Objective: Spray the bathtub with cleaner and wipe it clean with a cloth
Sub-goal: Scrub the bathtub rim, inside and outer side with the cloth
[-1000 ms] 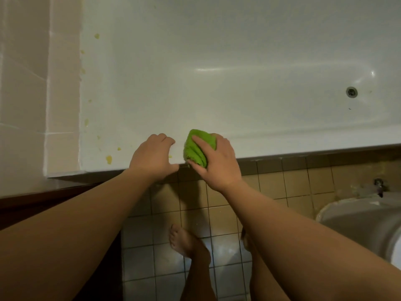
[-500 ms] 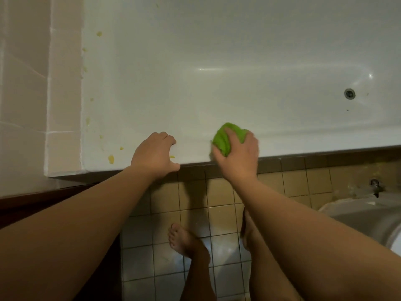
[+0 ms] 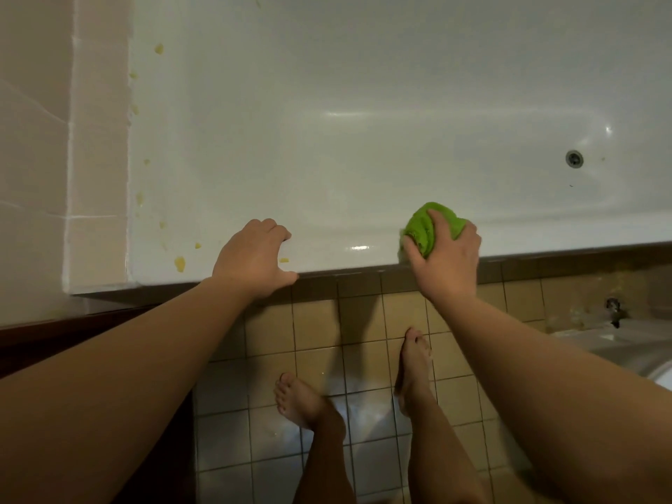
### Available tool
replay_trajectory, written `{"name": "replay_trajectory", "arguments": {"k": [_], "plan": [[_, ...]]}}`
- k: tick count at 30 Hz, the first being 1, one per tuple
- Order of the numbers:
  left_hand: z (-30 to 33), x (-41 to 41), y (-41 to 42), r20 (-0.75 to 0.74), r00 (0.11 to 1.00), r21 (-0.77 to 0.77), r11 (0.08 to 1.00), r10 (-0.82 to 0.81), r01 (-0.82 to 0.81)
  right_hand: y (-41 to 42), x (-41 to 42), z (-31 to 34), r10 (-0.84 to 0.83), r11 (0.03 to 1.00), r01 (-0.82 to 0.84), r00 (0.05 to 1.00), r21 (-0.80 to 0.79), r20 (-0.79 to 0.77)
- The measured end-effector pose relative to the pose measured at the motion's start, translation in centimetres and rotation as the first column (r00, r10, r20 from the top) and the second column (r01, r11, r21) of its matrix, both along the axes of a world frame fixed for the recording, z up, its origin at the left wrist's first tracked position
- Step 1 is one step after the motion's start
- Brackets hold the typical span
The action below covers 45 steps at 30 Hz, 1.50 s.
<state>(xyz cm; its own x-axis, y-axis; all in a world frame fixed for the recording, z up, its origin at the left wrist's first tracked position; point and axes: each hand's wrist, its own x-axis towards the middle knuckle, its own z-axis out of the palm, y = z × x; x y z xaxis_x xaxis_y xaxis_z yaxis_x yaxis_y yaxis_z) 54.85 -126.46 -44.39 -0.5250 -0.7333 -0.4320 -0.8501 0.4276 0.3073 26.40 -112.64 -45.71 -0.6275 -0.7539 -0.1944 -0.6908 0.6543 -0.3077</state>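
Bathtub [image 3: 363,169] near rim: right hand [image 3: 445,258] clutching the bunched green cloth [image 3: 423,227] should press flat; left hand [image 3: 251,258], empty, braces half-curled there.

A single head-worn wide-angle camera looks steeply down from close above the bathtub [image 3: 363,147] rim; the floor [image 3: 320,329] fills the lower frame.

left hand [image 3: 254,258] flat, right hand [image 3: 445,258] clenched
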Motion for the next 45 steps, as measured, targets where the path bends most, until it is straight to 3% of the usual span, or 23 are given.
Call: {"name": "replay_trajectory", "arguments": {"k": [4, 8, 10, 13, 16, 20, 27, 32, 34, 40, 45], "plan": [[-0.1, 0.1, 0.1, -0.013, 1.0, 0.008, 1.0, 0.012, -0.012, -2.6, 7.1, -0.3, 0.162, 0.987, -0.162, 0.986, -0.004, 0.034], [-0.1, 0.5, -0.3, -0.04, 0.999, -0.015, 1.0, -0.001, 0.0, -3.4, 11.7, -0.3, 0.494, 0.869, -0.487, 0.866, -0.086, 0.081], [0.0, 1.0, -0.6, -0.034, 0.999, -0.036, 0.999, -0.02, 0.018, -3.0, 10.3, 0.0, 0.564, 0.825, -0.554, 0.819, -0.108, 0.106], [0.4, 1.7, -0.8, 0.008, 0.999, -0.049, 0.998, -0.046, 0.046, -1.5, 6.3, 0.1, 0.488, 0.873, -0.481, 0.863, -0.082, 0.131], [0.7, 2.6, -0.8, 0.029, 0.999, -0.075, 0.996, -0.046, 0.048, -0.4, 3.6, 0.1, 0.265, 0.963, -0.26, 0.959, -0.066, 0.103], [0.8, 4.2, -0.3, 0.017, 1.0, -0.101, 0.995, -0.02, 0.022, -1.7, 5.9, -0.1, 0.139, 0.99, -0.137, 0.988, -0.038, 0.062], [0.2, 10.3, 1.0, -0.185, 0.972, -0.216, 0.959, 0.146, -0.185, -5.3, 15.8, -0.3, 0.403, 0.908, -0.339, 0.87, -0.247, 0.285], [0.3, 15.7, 1.0, -0.143, 0.936, -0.229, 0.909, 0.321, -0.347, -6.1, 18.0, -0.3, 0.625, 0.777, -0.584, 0.759, -0.235, 0.18], [0.1, 17.3, 1.0, -0.099, 0.935, -0.208, 0.912, 0.339, -0.353, -6.0, 16.6, -0.6, 0.644, 0.763, -0.611, 0.748, -0.209, 0.164], [-0.2, 19.5, 1.1, -0.132, 0.934, -0.165, 0.922, 0.331, -0.35, -5.9, 15.7, -0.8, 0.473, 0.878, -0.457, 0.875, -0.144, 0.103], [-0.6, 20.6, 0.8, -0.121, 0.946, -0.163, 0.935, 0.299, -0.316, -8.6, 21.5, -0.8, 0.628, 0.773, -0.604, 0.773, -0.194, 0.096]]}}
